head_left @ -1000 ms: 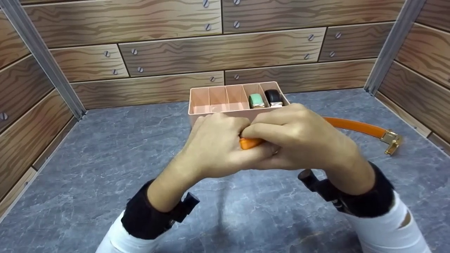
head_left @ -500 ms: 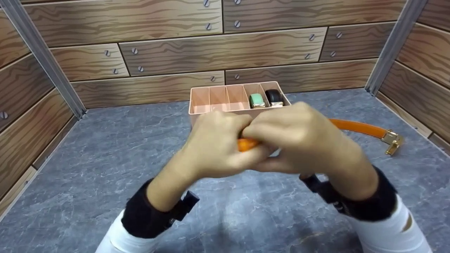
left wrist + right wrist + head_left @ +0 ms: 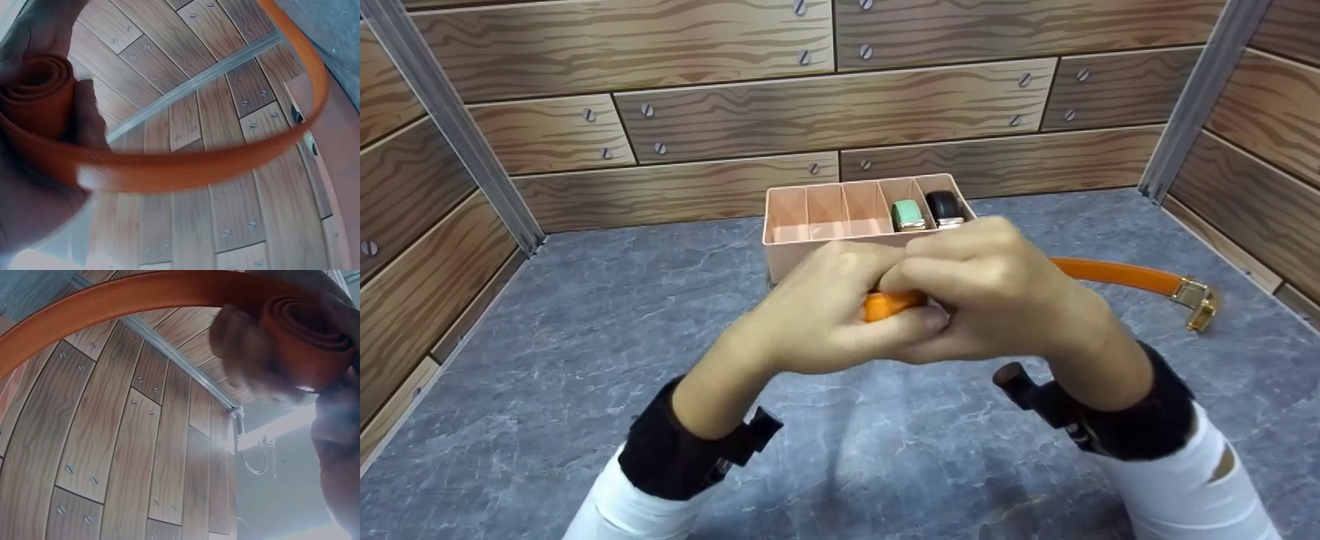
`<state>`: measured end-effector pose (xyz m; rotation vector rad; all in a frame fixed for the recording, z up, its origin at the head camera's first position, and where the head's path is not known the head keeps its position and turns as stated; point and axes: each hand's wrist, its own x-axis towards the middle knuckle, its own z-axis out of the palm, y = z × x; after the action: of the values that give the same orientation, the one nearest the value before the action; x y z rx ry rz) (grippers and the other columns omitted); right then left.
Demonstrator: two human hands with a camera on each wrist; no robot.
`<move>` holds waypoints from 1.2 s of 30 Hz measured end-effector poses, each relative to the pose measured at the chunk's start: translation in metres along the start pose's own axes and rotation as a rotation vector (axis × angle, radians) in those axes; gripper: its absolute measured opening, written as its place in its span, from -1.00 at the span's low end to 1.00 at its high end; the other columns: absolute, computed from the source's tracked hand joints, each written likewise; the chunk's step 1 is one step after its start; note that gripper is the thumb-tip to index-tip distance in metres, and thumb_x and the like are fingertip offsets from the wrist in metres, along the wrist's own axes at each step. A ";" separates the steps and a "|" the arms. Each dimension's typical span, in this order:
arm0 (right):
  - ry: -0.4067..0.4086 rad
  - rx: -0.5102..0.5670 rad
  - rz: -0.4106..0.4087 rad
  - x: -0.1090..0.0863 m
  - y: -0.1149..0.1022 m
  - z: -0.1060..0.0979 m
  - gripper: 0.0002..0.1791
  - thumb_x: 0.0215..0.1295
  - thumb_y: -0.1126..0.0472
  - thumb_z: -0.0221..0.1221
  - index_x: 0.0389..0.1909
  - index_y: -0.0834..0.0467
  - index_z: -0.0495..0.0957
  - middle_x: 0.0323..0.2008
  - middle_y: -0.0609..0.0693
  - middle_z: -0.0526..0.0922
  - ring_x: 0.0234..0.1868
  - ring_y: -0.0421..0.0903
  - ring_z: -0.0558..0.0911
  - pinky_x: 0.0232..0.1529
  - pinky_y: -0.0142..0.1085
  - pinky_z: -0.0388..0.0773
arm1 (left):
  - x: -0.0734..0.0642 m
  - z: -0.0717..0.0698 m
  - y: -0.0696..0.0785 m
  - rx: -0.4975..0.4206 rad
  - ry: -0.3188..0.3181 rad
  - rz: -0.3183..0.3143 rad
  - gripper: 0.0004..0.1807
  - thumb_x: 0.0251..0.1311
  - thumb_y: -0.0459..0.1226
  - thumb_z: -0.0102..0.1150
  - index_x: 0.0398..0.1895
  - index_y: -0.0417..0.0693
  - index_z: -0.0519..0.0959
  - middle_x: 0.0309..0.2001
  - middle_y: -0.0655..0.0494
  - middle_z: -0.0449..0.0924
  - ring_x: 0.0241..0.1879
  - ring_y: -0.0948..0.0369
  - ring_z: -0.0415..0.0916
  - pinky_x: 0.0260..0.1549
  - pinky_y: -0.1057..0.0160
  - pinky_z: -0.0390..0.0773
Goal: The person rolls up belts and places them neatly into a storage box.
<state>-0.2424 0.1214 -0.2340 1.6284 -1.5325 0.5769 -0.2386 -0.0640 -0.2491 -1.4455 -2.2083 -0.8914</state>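
Observation:
An orange belt is partly wound into a tight coil held above the table between both hands. My left hand grips the coil from the left, its thumb along the near side. From the right, my right hand grips the same coil with curled fingers. Spiral layers of the coil show in the right wrist view. In the left wrist view the unrolled strap loops out from the coil. The belt's gold buckle lies on the table at the right.
Behind the hands stands a pink divided box. A rolled mint-green belt and a rolled black belt sit in its right compartments. Wood-patterned walls enclose the grey marbled table at the back and sides.
Both hands stay on the coil while the right fingers and wrist shift slightly. The loose strap dips a little beside the right hand, and the buckle turns slightly.

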 end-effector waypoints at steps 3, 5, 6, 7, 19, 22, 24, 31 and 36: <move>0.096 0.191 0.026 0.001 0.005 -0.001 -0.73 -0.11 0.16 0.52 -0.46 0.20 0.66 -0.65 -0.13 0.50 -0.68 -0.33 0.28 -0.63 -0.57 0.25 | 0.000 -0.002 -0.003 -0.287 -0.043 0.055 -0.72 0.33 -0.04 0.11 -0.25 -0.07 0.59 -0.43 0.22 0.52 -0.51 0.34 0.38 -0.52 0.33 0.42; 0.131 0.275 0.040 0.001 0.007 -0.002 -0.68 -0.19 0.17 0.57 -0.44 0.22 0.69 -0.65 -0.13 0.51 -0.69 -0.34 0.26 -0.63 -0.60 0.19 | 0.000 -0.002 -0.003 -0.372 -0.044 0.053 -0.70 0.34 -0.05 0.09 -0.21 -0.09 0.60 -0.43 0.21 0.53 -0.54 0.31 0.40 -0.57 0.31 0.42; 0.130 0.280 0.047 0.000 0.006 -0.003 -0.68 -0.20 0.18 0.57 -0.43 0.23 0.70 -0.63 -0.12 0.54 -0.68 -0.34 0.28 -0.62 -0.59 0.20 | 0.001 -0.001 -0.002 -0.375 -0.035 0.042 -0.71 0.34 -0.04 0.09 -0.22 -0.07 0.60 -0.44 0.22 0.52 -0.56 0.31 0.39 -0.60 0.30 0.41; 0.111 0.256 0.051 0.000 0.005 -0.005 -0.68 -0.18 0.19 0.55 -0.40 0.23 0.70 -0.59 -0.11 0.58 -0.66 -0.32 0.33 -0.60 -0.57 0.27 | 0.001 0.000 -0.001 -0.345 -0.021 0.024 -0.71 0.33 -0.02 0.10 -0.28 -0.04 0.60 -0.48 0.24 0.51 -0.58 0.30 0.38 -0.62 0.30 0.39; -0.168 -0.202 -0.004 -0.002 -0.012 -0.004 -0.84 -0.03 0.28 0.31 -0.47 0.20 0.50 -0.57 -0.07 0.46 -0.61 -0.18 0.38 -0.57 -0.38 0.46 | -0.002 0.005 0.013 0.339 -0.005 -0.242 -0.58 0.11 0.13 0.13 -0.71 0.17 0.30 -0.71 0.32 0.26 -0.68 0.34 0.24 -0.76 0.30 0.28; -0.130 -0.195 -0.019 -0.003 -0.010 -0.003 -0.84 0.00 0.26 0.31 -0.45 0.22 0.53 -0.57 -0.06 0.48 -0.62 -0.19 0.38 -0.57 -0.38 0.48 | -0.001 0.004 0.012 0.306 0.000 -0.253 -0.58 0.11 0.12 0.14 -0.70 0.16 0.30 -0.70 0.32 0.26 -0.68 0.35 0.24 -0.74 0.32 0.29; -0.090 -0.178 -0.024 -0.002 -0.008 -0.002 -0.82 0.03 0.22 0.34 -0.44 0.23 0.56 -0.58 -0.07 0.48 -0.63 -0.20 0.38 -0.58 -0.39 0.48 | -0.001 0.004 0.011 0.255 0.002 -0.243 -0.59 0.13 0.12 0.15 -0.69 0.16 0.31 -0.69 0.33 0.26 -0.68 0.37 0.23 -0.74 0.33 0.28; 0.186 0.069 0.004 -0.002 0.004 -0.002 -0.70 -0.12 0.12 0.53 -0.45 0.23 0.70 -0.62 -0.09 0.60 -0.70 -0.30 0.33 -0.65 -0.52 0.29 | 0.000 0.000 -0.001 -0.289 0.032 -0.105 -0.71 0.27 0.00 0.15 -0.38 0.00 0.62 -0.52 0.23 0.50 -0.57 0.29 0.39 -0.62 0.29 0.40; 0.164 0.127 0.031 -0.001 0.002 -0.004 -0.63 -0.16 0.13 0.58 -0.37 0.27 0.71 -0.54 -0.04 0.67 -0.66 -0.28 0.40 -0.61 -0.54 0.34 | -0.002 0.000 0.000 -0.327 0.041 -0.081 -0.75 0.27 -0.07 0.09 -0.31 -0.03 0.63 -0.48 0.20 0.55 -0.59 0.26 0.42 -0.65 0.24 0.44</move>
<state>-0.2435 0.1251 -0.2316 1.6110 -1.4278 0.8188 -0.2377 -0.0655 -0.2499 -1.4651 -2.1787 -1.3498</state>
